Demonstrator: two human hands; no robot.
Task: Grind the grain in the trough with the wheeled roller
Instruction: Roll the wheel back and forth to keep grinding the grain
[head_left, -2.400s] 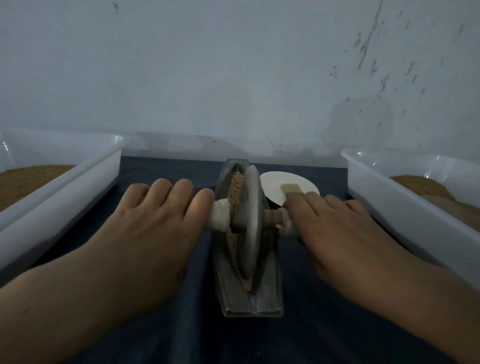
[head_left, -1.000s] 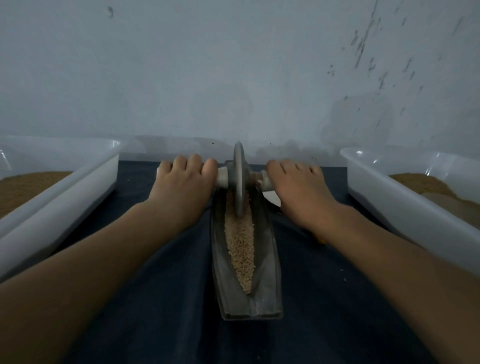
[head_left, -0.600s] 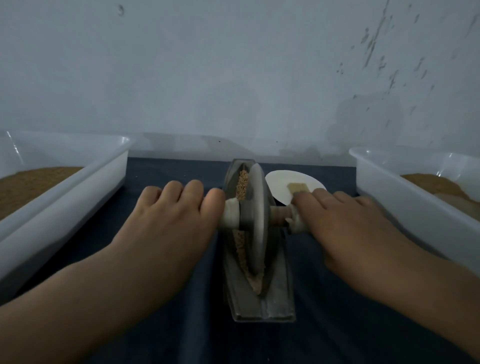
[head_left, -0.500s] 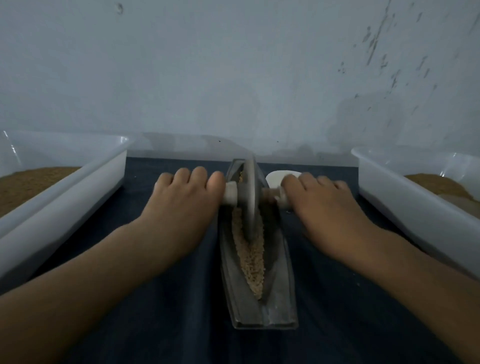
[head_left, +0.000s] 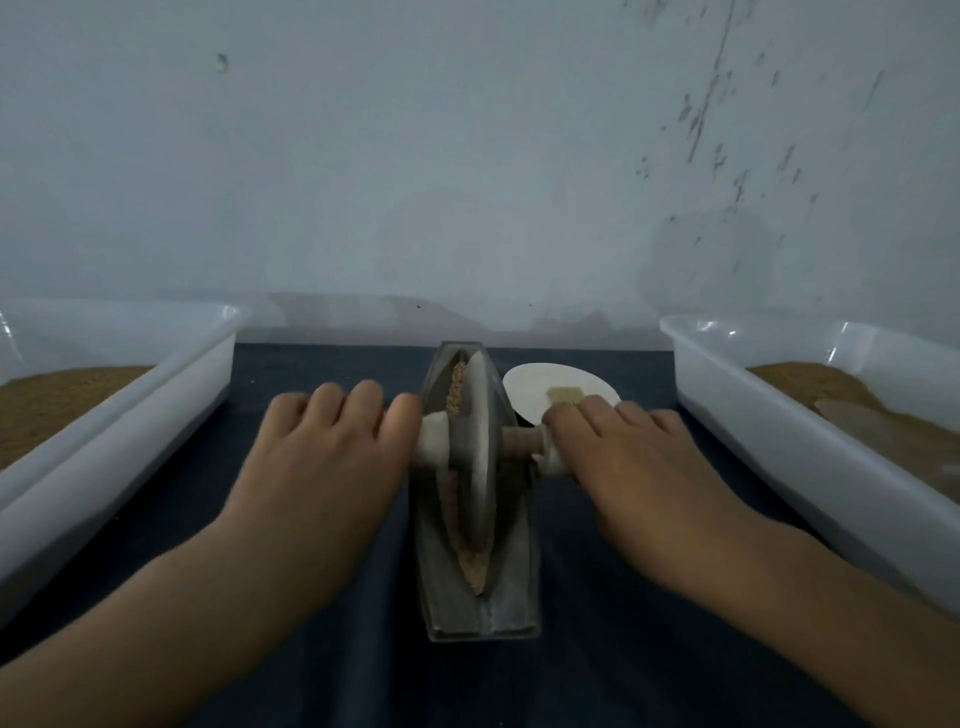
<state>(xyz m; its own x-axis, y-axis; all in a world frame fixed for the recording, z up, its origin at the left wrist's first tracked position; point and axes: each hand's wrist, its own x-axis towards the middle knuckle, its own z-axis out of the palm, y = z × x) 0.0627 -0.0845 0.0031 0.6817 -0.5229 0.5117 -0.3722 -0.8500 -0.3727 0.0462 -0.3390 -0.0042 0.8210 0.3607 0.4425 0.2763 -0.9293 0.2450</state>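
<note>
A long metal trough (head_left: 511, 597) lies lengthwise on the dark cloth in front of me, with tan grain (head_left: 457, 389) along its groove. The wheeled roller (head_left: 480, 457), a metal disc on a cross axle, stands in the middle of the trough. My left hand (head_left: 322, 467) presses flat on the axle's left handle, whose white end shows beside my index finger. My right hand (head_left: 634, 467) lies the same way over the right handle, fingers stretched forward. The wheel hides part of the grain.
A white plastic bin (head_left: 171, 374) with brown meal stands at the left, and a second white bin (head_left: 753, 415) at the right. A small white dish (head_left: 540, 384) holding a tan piece sits behind my right hand. A grey wall rises close behind.
Both hands have drawn the roller back toward me, from the trough's far end to its middle. The white dish, hidden by my right hand before, shows again.
</note>
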